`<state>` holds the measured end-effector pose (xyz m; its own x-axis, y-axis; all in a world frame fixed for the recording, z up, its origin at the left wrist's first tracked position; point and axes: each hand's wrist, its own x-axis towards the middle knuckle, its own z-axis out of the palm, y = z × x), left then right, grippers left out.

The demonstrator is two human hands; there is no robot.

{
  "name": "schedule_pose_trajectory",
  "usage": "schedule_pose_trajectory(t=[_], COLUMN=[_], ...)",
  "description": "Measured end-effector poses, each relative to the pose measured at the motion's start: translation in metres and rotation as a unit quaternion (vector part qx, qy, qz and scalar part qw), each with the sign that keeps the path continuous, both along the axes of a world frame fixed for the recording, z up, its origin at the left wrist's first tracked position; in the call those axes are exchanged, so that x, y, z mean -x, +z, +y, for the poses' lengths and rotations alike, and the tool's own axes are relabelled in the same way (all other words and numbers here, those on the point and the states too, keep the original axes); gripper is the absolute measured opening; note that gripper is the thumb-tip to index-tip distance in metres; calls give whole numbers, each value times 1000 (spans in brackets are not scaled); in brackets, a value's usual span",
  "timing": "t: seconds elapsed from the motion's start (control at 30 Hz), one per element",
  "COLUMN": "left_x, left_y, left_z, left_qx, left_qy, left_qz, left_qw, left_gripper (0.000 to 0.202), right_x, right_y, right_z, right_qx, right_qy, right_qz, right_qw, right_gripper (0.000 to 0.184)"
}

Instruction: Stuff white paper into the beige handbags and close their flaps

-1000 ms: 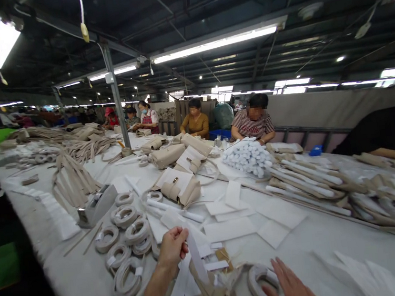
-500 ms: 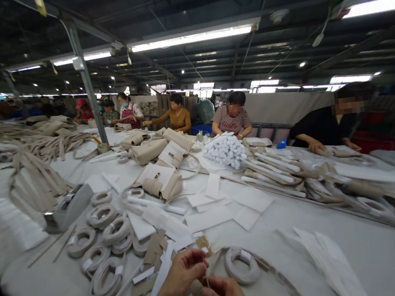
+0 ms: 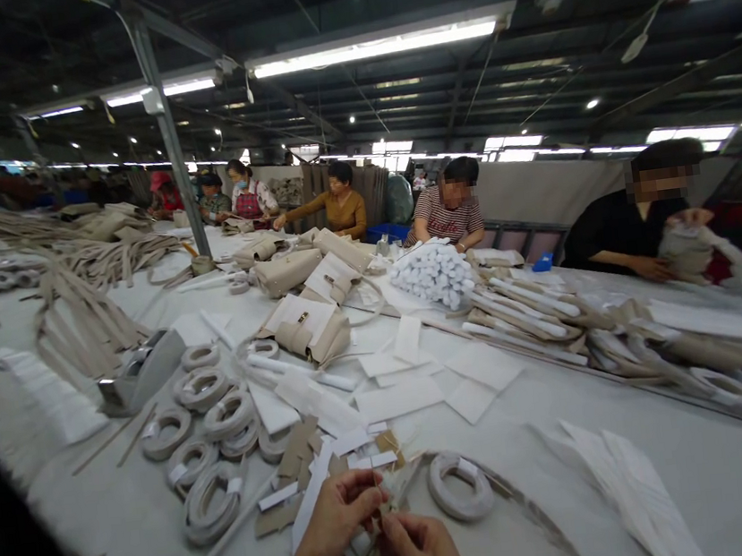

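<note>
My left hand [image 3: 338, 518] is closed in a pinch at the bottom centre, holding what looks like a thin cord; its kind is hard to see. Close against it, my right hand [image 3: 423, 549] is closed too, its thumb and fingertips pressed together at the same spot. What the right fingertips grip is hidden. Beige material lies below the hands, mostly covered by them. A beige strap [image 3: 543, 523] curves out to the right from behind the hands. Beside them rests a wrapped, coiled strap [image 3: 462, 508], and paper tags and beige card scraps [image 3: 298, 454] lie just beyond.
Several coiled straps [image 3: 212, 514] and a grey tape dispenser [image 3: 143, 374] are on the left. Beige handbags [image 3: 306, 333], white sheets [image 3: 400, 398] and a pile of white rolls [image 3: 431, 275] lie farther back. A metal post [image 3: 174, 149] rises from the table. Several co-workers sit opposite.
The view has shifted slightly, so the table appears farther right and higher. My hands stay together, fingertips drawn closer. The co-worker at far right has lifted a beige item in plastic.
</note>
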<state>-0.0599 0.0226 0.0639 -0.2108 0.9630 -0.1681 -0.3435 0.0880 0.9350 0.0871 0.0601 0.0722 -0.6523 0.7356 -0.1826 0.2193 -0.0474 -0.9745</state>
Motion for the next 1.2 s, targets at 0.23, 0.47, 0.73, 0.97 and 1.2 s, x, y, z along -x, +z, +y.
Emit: schedule_pose_trajectory(t=[0.23, 0.47, 0.73, 0.97, 1.2], left_x=[1, 6, 34, 82, -36], left_y=[-1, 3, -20, -6, 16], left_z=[-4, -8, -9, -5, 99], left_qx=[21, -4, 92, 80, -72], left_qy=[14, -44, 58, 161, -107], left_qz=[-10, 21, 224, 442, 562], left_qw=[1000, 999, 969, 879, 817], left_gripper=[50, 45, 51, 53, 40], right_x=[4, 0, -7, -99, -125], right_y=[7, -2, -14, 13, 1], right_z=[-4, -2, 7, 33, 40], right_qx=[-13, 131, 26, -231, -186], right_qy=[15, 23, -131, -234, -288], right_qz=[-1, 28, -35, -269, -359], right_qw=[1000, 991, 990, 905, 868], right_gripper=[56, 62, 66, 52, 38])
